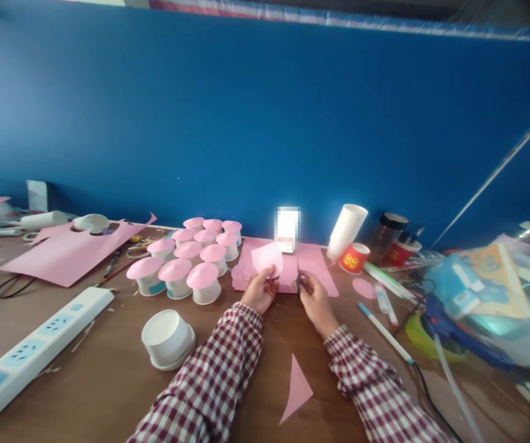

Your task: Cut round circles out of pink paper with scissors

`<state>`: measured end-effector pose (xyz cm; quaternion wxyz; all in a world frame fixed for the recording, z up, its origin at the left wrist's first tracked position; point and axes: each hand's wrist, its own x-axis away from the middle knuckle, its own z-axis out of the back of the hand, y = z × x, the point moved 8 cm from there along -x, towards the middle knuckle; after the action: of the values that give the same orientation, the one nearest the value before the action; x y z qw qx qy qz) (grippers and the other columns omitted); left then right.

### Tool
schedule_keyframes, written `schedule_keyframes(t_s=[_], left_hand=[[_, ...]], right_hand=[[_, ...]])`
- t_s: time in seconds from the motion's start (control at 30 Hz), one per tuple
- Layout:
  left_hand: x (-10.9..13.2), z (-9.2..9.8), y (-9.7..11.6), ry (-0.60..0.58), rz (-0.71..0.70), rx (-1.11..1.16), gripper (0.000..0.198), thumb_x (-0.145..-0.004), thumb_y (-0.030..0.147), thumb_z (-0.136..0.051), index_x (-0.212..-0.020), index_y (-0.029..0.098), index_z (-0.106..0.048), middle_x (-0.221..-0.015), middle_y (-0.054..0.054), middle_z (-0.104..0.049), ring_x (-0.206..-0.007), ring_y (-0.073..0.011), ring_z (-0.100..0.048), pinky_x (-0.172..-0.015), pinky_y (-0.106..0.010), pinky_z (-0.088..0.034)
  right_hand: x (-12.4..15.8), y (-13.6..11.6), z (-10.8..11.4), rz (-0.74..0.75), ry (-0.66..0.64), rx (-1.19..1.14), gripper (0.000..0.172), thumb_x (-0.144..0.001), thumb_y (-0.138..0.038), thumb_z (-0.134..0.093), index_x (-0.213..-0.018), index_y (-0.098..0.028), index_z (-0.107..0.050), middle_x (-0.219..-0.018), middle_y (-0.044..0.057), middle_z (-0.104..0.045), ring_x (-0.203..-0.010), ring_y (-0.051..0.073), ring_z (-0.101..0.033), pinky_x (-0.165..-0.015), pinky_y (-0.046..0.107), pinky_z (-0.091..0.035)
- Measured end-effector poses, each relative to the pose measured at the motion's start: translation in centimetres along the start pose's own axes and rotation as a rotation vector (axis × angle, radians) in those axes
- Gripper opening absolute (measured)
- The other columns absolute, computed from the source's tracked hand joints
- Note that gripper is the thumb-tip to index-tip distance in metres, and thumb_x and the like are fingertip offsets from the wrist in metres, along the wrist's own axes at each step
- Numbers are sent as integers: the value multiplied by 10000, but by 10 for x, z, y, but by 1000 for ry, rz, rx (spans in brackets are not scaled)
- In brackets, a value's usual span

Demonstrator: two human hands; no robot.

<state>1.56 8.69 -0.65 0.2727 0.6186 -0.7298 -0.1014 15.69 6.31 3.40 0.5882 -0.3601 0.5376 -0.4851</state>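
Note:
Near the middle of the table, my left hand (261, 291) pinches a pale pink paper piece (268, 256) with a partly rounded outline. To its right, my right hand (315, 298) is closed around dark-bladed scissors (298, 280), mostly hidden by the fingers. The blade points away from me, apart from the held piece. Beneath and beyond both hands lie stacked pink paper sheets (320, 271). A pink paper offcut (296, 391), roughly triangular, rests between my forearms. Left of my hands stand several white paper cups topped with pink paper cones (203, 277).
An upturned white cup (167, 337) sits beside my left forearm. A power strip (38, 354) and a cut pink sheet (73, 252) are at left. At right are a red cup (354, 258), a leaning cup stack (348, 231), a pink disc (364, 288) and a blue glue gun (463, 338).

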Motion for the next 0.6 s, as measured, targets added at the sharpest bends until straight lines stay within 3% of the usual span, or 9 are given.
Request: schedule_keyframes(t_s=[0.13,0.33,0.6], left_hand=[[0,-3,-2,-37,-4,-50,160,-670,134,-728,-777,111,-611,-657,-1,-618,-511,-62,-572,-452,-139,-489],[3,-6,-3,-50,-18,-101,205,-641,157,-759,-789,114,-624,-684,-2,-635,-522,-65,-579,-457,-145,-492],[4,-7,-1,-33,-86,-184,259,-614,179,-778,-815,118,-627,-719,-18,-647,-559,-79,-588,-472,-159,-490]], right_hand=[[3,-2,-4,33,20,36,385,-798,-371,-591,-1118,-157,-564,-987,115,-669,-884,230,-636,-793,360,-506],[3,-7,6,89,110,88,394,-798,-371,-597,-1123,-149,-573,-946,106,-676,-838,219,-637,-717,335,-520],[4,-7,-1,99,26,62,374,-819,-360,-583,-1133,-158,-575,-944,89,-669,-825,204,-626,-744,330,-513]])
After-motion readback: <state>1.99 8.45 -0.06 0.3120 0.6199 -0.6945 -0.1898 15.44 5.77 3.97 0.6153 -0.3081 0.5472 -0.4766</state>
